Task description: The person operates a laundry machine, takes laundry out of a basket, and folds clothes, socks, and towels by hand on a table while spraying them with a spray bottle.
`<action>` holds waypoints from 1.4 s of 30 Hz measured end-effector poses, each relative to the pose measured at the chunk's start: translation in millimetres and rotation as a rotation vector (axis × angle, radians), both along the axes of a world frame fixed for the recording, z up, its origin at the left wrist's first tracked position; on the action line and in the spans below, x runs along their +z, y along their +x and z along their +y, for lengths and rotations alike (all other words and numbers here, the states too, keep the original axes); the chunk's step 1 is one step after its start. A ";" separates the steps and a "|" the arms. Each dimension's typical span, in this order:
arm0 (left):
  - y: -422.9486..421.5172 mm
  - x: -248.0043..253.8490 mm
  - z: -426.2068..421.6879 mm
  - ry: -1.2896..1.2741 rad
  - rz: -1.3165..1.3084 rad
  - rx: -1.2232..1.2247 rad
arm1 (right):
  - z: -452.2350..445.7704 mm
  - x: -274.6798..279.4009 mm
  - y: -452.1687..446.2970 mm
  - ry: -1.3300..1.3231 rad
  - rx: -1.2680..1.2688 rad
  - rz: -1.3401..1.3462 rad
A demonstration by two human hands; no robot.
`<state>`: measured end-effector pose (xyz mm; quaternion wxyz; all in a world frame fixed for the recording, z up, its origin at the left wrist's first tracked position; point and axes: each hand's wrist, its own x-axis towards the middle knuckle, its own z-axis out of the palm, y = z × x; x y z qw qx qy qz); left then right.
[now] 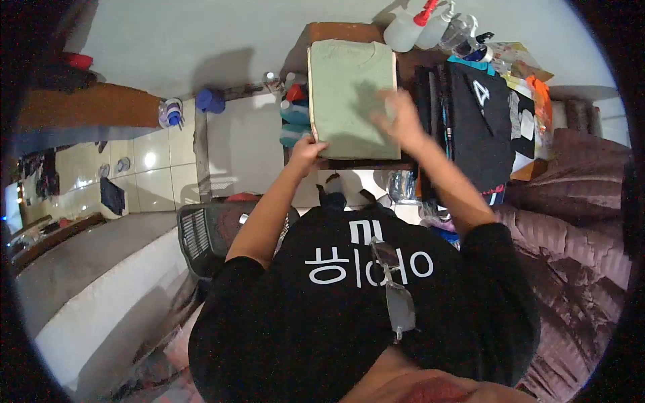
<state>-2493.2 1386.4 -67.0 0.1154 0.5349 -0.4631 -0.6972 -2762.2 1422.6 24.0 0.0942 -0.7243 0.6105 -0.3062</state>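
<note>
A light green folded T-shirt (349, 101) lies flat on a brown wooden surface, with its neckline at the far end. A pale edge shows along its sides. My left hand (308, 154) is closed on the near left corner, thumb on top and the other fingers partly hidden. Over the right part of the cloth is my right hand (403, 124), slightly blurred, with its fingers apart and nothing in them. Its shadow falls on the T-shirt; whether it touches the fabric I cannot tell.
Right of the T-shirt is a pile of dark folded clothes (474, 127). Spray bottles (403, 32) stand behind, and bottles of teal liquid (294, 121) are at the left. A dark chair (201, 235) is near my left side; wrinkled maroon bedding (571, 269) lies at right.
</note>
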 end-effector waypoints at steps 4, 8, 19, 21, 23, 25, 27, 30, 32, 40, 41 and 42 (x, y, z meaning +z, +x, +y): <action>-21.2 37.8 -10.3 0.373 0.530 0.296 | 53.7 -15.0 67.0 0.057 -0.015 0.141; -18.9 52.7 -11.5 0.435 0.756 0.395 | 24.9 -19.4 46.9 0.338 -0.028 0.139; -50.3 -33.5 26.0 -0.439 -0.281 0.096 | -197.5 158.0 -38.8 0.763 0.351 0.280; -52.2 -29.8 16.6 -0.254 -0.218 0.012 | -217.1 188.1 -40.0 0.739 0.198 0.288; -51.9 12.1 19.0 -0.128 -0.013 0.081 | -268.5 187.2 -72.8 0.838 0.224 0.218; -45.4 18.5 16.6 0.178 0.287 0.173 | -273.3 233.3 -66.3 0.838 0.209 0.415; -32.8 39.7 11.3 0.365 0.480 0.216 | -275.0 251.9 -68.9 0.774 0.189 0.315; -3.0 125.3 6.1 0.438 0.590 0.290 | -241.1 282.0 -56.2 0.601 0.299 0.506; 20.1 162.5 8.9 0.442 0.621 0.414 | -191.7 262.3 -38.1 0.534 0.197 0.434; 57.7 211.9 38.0 0.197 0.639 0.764 | 32.9 20.9 38.7 0.512 0.271 0.383; 56.4 213.2 37.9 0.172 0.662 0.764 | 58.0 -16.3 46.3 0.512 0.215 0.278; 51.6 216.2 37.3 0.151 0.709 0.751 | 72.2 -12.9 54.6 0.521 0.174 -0.047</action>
